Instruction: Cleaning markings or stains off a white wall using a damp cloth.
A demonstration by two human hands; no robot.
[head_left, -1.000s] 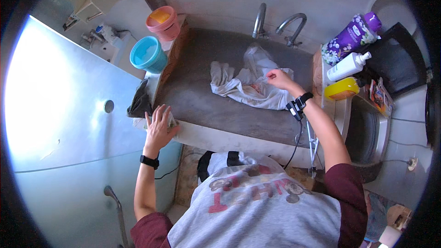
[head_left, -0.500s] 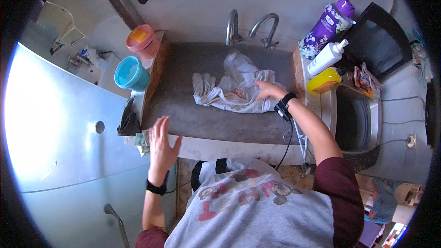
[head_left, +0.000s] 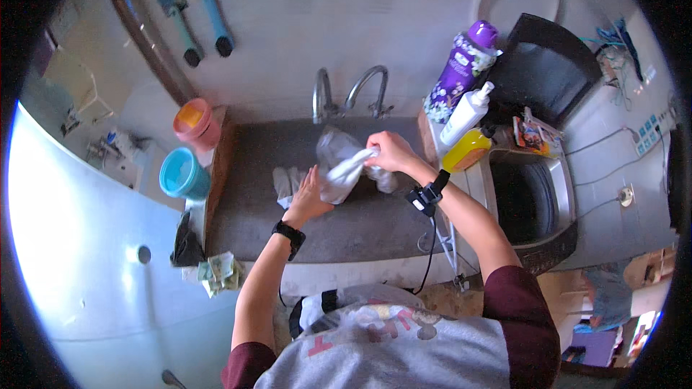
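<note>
A white cloth (head_left: 346, 175), bunched and wet-looking, is partly lifted off the dark floor of the wide sink (head_left: 249, 234). My right hand (head_left: 391, 151) is closed round an upper fold of it. At the cloth's left side, my left hand (head_left: 308, 198) rests against it with fingers stretched out; its thumb is hard to make out. Other folds of the cloth lie on the sink floor to either side and behind. Two curved metal taps (head_left: 322, 97) stand just beyond the cloth at the back wall.
Left ledge: a pink bucket (head_left: 196, 130), a teal bucket (head_left: 189, 180) and a black bag (head_left: 184, 241). Right ledge: a purple bottle (head_left: 459, 72), a white spray bottle (head_left: 465, 115) and a yellow bottle (head_left: 468, 150). A washing machine tub (head_left: 522, 194) stands farther right.
My left hand has come from the sink's front left edge to the cloth. My right hand has gathered up the cloth and raised part of it. The view has shifted.
</note>
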